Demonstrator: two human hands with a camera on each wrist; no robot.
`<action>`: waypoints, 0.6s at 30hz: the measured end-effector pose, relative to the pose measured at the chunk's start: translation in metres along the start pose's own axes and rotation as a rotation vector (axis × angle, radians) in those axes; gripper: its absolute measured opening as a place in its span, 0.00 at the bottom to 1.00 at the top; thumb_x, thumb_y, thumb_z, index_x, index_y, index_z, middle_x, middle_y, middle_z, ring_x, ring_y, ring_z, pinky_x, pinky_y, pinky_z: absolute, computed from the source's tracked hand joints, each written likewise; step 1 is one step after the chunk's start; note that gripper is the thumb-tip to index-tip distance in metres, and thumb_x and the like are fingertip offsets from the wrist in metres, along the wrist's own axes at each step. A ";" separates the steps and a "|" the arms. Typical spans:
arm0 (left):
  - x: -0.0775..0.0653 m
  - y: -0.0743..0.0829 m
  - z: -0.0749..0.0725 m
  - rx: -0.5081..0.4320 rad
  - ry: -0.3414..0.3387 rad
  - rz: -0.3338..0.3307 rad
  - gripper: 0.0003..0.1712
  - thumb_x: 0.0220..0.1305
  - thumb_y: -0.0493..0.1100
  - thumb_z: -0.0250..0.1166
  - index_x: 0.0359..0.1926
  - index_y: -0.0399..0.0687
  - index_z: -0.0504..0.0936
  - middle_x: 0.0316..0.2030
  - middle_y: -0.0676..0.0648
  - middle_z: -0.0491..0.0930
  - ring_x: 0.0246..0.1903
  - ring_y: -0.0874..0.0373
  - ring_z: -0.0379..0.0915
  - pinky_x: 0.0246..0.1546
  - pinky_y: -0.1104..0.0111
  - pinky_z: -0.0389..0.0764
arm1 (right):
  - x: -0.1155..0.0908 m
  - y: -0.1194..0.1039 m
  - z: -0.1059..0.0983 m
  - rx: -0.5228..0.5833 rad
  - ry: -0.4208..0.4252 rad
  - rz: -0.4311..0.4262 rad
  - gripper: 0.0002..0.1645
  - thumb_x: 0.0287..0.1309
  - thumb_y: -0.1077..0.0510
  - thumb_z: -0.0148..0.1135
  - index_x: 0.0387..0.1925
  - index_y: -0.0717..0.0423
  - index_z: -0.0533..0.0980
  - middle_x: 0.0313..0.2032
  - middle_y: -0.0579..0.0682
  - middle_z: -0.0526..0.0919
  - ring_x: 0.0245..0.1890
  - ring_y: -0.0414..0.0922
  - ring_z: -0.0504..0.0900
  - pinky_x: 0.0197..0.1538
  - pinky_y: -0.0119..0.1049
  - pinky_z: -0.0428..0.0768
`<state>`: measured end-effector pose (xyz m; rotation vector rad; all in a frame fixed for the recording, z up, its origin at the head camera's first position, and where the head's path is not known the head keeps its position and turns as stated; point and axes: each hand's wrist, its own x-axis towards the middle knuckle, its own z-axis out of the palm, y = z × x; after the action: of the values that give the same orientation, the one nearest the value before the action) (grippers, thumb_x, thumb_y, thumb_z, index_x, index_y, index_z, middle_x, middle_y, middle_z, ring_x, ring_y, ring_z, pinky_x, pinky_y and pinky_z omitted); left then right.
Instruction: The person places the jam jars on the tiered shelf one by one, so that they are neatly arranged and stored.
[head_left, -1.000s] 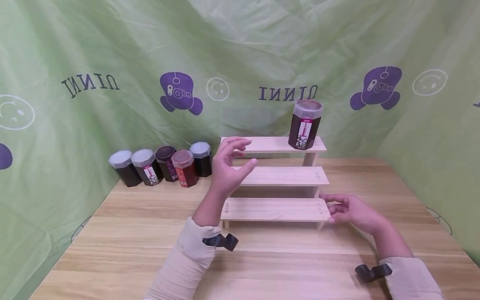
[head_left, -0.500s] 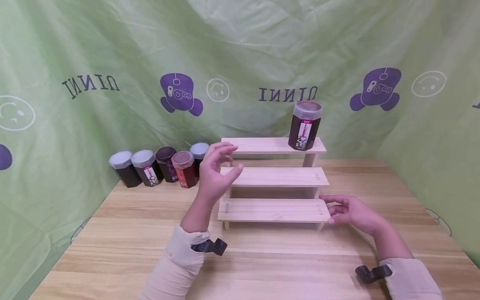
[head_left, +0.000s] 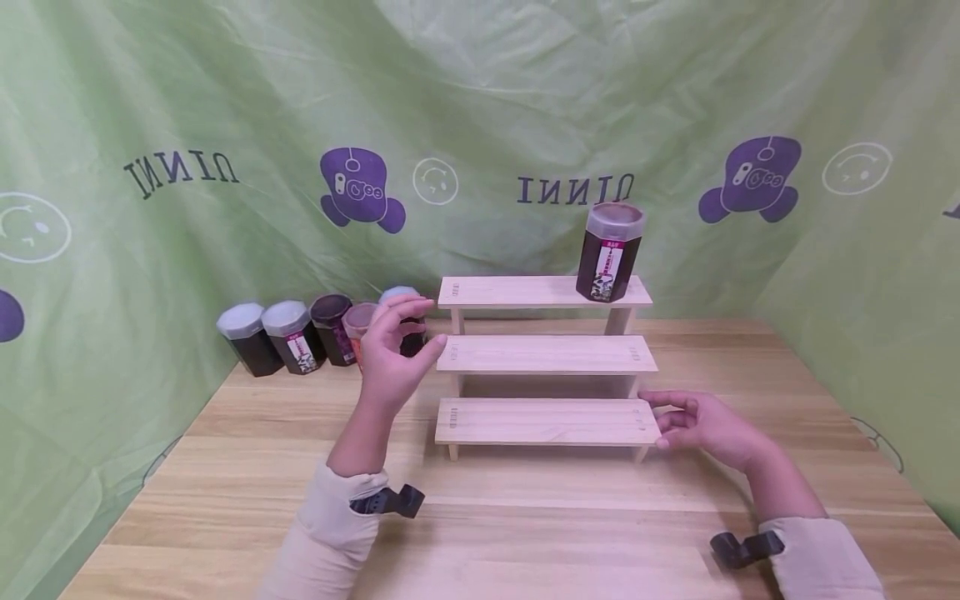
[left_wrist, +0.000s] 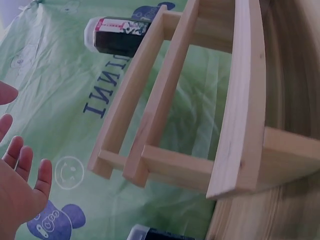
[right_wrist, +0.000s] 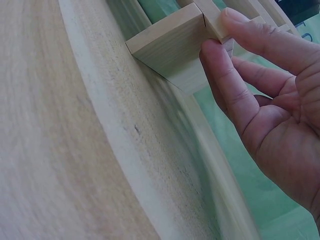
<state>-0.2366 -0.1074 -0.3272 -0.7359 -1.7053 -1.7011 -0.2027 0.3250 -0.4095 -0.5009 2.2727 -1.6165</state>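
Observation:
A three-step wooden display stand (head_left: 547, 354) stands on the table. My right hand (head_left: 712, 429) grips the right end of its lowest board; the right wrist view shows thumb and fingertips at the board's edge (right_wrist: 215, 25). My left hand (head_left: 393, 358) hovers left of the stand, thumb and fingers apart in a loose curve, holding nothing. Behind it, partly hidden, are a reddish jar (head_left: 358, 317) and a pale-lidded dark jar (head_left: 412, 342). Another dark jar (head_left: 609, 258) with a white and pink label stands upright on the top step's right end.
Left of my left hand, more lidded jars stand in a row: a dark one (head_left: 258, 350), a labelled one (head_left: 300, 342) and a dark-lidded one (head_left: 333, 325). A green printed curtain (head_left: 480, 100) encloses the back and sides of the wooden table (head_left: 525, 525).
My left hand has moved left and slightly down, from in front of the stand's left end to in front of the nearest jars. My right hand has stayed in place at the lowest board.

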 end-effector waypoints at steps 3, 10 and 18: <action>-0.002 -0.001 -0.008 0.008 0.019 -0.004 0.23 0.44 0.17 0.67 0.46 0.20 0.78 0.49 0.29 0.72 0.50 0.53 0.69 0.45 0.71 0.77 | 0.000 0.000 0.000 0.003 -0.003 -0.009 0.46 0.51 0.69 0.68 0.66 0.79 0.55 0.46 0.65 0.80 0.42 0.45 0.83 0.46 0.34 0.82; -0.005 0.002 -0.025 0.038 0.053 -0.017 0.23 0.44 0.16 0.66 0.46 0.19 0.77 0.50 0.27 0.71 0.49 0.53 0.68 0.44 0.73 0.77 | 0.000 0.001 0.000 0.019 -0.010 -0.010 0.47 0.51 0.69 0.68 0.67 0.79 0.54 0.47 0.65 0.79 0.43 0.46 0.82 0.47 0.34 0.82; -0.007 0.001 -0.039 0.021 0.099 -0.065 0.22 0.46 0.16 0.64 0.46 0.15 0.75 0.48 0.30 0.70 0.47 0.53 0.70 0.46 0.74 0.75 | 0.000 0.001 0.001 0.022 -0.013 -0.014 0.46 0.52 0.69 0.68 0.67 0.79 0.54 0.49 0.66 0.78 0.44 0.46 0.82 0.47 0.35 0.83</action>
<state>-0.2297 -0.1459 -0.3326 -0.5830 -1.6929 -1.7315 -0.2021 0.3248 -0.4103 -0.5219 2.2445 -1.6376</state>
